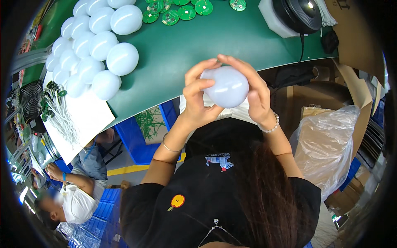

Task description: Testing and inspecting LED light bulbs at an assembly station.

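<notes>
A smooth white light bulb cover point(229, 87) is held in front of my body, just over the near edge of the green table point(165, 70). My left hand point(198, 93) grips its left side, where it narrows, with thumb and fingers bent around it. Around its far and right sides curves my right hand point(256, 89), fingers pressed to the surface. The narrow end of the cover is partly hidden by my left fingers. Several more white bulb covers point(123, 59) are grouped on the table at the left.
Round green circuit boards point(187, 12) lie at the table's far side. A black round device point(300, 16) with a cable stands at far right. White wires point(64, 120) lie on white board at left. Below are a blue bin point(134, 142) and a plastic-covered carton point(326, 144). Another person point(80, 198) sits lower left.
</notes>
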A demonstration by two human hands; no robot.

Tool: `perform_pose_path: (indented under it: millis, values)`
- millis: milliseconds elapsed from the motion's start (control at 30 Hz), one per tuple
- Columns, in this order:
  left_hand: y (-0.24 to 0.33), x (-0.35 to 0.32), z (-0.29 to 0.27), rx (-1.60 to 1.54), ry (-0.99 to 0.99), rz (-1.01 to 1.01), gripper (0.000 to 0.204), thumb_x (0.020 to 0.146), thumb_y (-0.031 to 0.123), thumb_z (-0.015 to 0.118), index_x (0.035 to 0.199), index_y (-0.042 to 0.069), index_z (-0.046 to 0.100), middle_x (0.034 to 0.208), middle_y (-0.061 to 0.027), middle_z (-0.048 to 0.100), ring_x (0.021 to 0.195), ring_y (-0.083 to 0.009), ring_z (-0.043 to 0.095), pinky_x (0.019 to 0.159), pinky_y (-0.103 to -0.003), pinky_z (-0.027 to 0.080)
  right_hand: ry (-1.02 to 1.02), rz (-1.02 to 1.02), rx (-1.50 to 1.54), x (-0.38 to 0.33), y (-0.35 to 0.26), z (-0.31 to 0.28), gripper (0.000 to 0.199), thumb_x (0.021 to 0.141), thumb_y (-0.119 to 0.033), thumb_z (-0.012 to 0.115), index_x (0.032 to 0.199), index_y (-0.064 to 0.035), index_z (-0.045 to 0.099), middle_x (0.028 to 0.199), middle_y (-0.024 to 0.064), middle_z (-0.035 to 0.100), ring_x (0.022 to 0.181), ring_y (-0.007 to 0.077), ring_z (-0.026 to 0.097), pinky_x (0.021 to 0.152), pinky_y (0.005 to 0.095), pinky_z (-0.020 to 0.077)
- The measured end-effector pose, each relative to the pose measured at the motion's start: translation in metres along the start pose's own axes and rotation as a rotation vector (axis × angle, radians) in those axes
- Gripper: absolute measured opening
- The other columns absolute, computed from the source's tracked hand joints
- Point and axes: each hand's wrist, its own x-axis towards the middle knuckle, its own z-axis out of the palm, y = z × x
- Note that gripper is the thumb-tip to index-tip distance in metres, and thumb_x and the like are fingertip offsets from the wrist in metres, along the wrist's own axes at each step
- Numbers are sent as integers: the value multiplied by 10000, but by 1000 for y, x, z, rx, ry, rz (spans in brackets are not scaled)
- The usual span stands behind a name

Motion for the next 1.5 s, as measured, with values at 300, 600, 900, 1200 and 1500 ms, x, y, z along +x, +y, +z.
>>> perform_pose_path:
  millis: [300, 600, 900, 1200, 1500]
  values:
    - [-6, 1, 5, 274, 97, 86, 621, 656, 13, 765, 1124, 146, 380, 1224, -204, 377, 1057, -348, 509, 837, -429, 501, -3, 8, -102, 4, 13, -1, 770, 665, -258, 789, 1293, 9, 433, 1277, 182, 488, 1167, 317, 478, 984, 393, 375]
    - [-18, -2, 14, 484, 275, 204, 536, 698, 70, 768, 1078, 212, 418, 1131, -159, 403, 959, -335, 558, 769, -385, 533, 184, -41, -121, 18, 12, 20, 445, 811, -237, 659, 1174, -10, 535, 1102, 150, 587, 971, 277, 577, 824, 351, 467]
    - [-14, 6, 18, 480, 297, 126, 670, 645, -9, 784, 1087, 167, 313, 1153, -186, 373, 948, -333, 563, 777, -402, 553, 75, 0, -5, 28, 14, 2, 403, 975, -274, 360, 1138, 18, 585, 1054, 166, 625, 959, 269, 599, 838, 333, 463]
    - [-13, 8, 17, 531, 317, 103, 696, 641, 25, 804, 1099, 152, 295, 1168, -199, 377, 948, -317, 565, 764, -377, 557, 144, 78, 185, 22, 19, 13, 422, 984, -293, 348, 1196, 16, 542, 1111, 167, 603, 1000, 254, 592, 871, 320, 447]
    - [-13, 14, 13, 414, 163, 76, 702, 618, 49, 819, 1122, 98, 333, 1211, -236, 417, 1021, -337, 540, 793, -369, 487, 140, 170, 116, 26, 14, 0, 634, 970, -477, 280, 1216, 68, 491, 1153, 193, 579, 1039, 238, 573, 899, 321, 453]
